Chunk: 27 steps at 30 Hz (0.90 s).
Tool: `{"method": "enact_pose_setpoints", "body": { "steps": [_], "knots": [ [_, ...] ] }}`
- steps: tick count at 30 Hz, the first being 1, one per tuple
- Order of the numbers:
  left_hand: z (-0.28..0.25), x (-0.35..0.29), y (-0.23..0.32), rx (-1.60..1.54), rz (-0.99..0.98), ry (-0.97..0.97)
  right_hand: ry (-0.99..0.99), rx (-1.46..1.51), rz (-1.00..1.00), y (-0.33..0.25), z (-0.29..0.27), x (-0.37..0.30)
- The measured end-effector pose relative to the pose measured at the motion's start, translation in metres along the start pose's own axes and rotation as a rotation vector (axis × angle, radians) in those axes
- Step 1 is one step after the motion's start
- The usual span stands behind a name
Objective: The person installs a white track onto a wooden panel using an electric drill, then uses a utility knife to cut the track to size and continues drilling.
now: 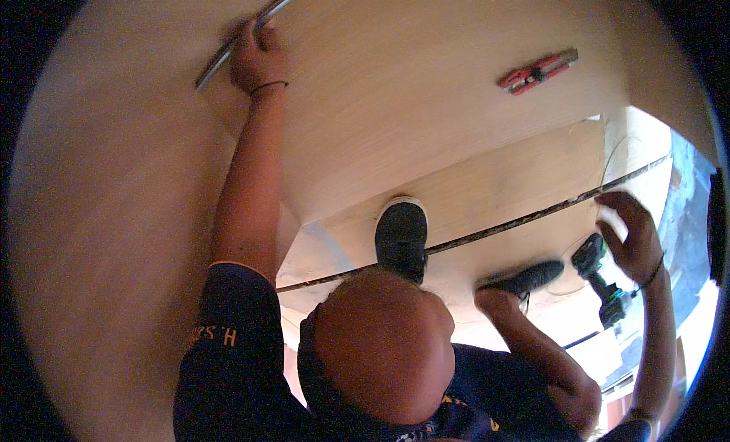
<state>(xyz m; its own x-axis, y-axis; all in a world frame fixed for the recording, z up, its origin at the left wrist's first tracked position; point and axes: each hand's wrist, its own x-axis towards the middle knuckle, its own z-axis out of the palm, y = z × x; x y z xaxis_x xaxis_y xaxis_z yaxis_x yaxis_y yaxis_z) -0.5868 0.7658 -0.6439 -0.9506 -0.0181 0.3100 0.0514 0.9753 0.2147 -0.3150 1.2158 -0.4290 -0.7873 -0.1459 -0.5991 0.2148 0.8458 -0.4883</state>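
The left hand (257,58), in the upper left of the frame, is closed around a slim metal strip (281,2) that slants across a broad pale board (380,84) and runs up to the top edge. The right hand (635,233), at the right of the frame, is well apart from it, with fingers curved and spread from the thumb; it appears to hold nothing, though whether its fingertips touch the thin cord (604,164) beside them is hard to tell. Just below and left of that hand lies a black-and-green power tool (597,278). A red tool (537,73) with a greyish end rests on the board in the upper right. Two dark shoes (401,233) sit near the middle of the frame. The step in hand looks like steadying the strip one-handed; moving it accurately would call for a firm grip and an even angle.
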Motion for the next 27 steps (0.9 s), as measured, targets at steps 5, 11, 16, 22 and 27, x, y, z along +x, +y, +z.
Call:
{"method": "enact_pose_setpoints", "body": {
  "steps": [5,11,16,22,27],
  "knots": [
    [0.005,0.012,-0.033,-0.086,-0.163,-0.196,0.331,-0.131,-0.079,0.045,-0.047,0.098],
    [0.008,0.017,-0.046,-0.157,-0.173,-0.054,0.516,0.216,-0.020,0.082,-0.090,0.267],
    [0.010,0.015,-0.036,-0.024,-0.206,-0.104,0.786,-0.425,-0.048,0.100,-0.103,0.343],
    [0.001,0.014,-0.028,-0.029,-0.222,-0.140,0.523,-0.565,0.232,0.070,-0.104,0.369],
    [0.004,0.011,-0.043,-0.019,-0.164,-0.108,0.633,-0.526,0.112,0.056,-0.097,0.359]
  ]
}}
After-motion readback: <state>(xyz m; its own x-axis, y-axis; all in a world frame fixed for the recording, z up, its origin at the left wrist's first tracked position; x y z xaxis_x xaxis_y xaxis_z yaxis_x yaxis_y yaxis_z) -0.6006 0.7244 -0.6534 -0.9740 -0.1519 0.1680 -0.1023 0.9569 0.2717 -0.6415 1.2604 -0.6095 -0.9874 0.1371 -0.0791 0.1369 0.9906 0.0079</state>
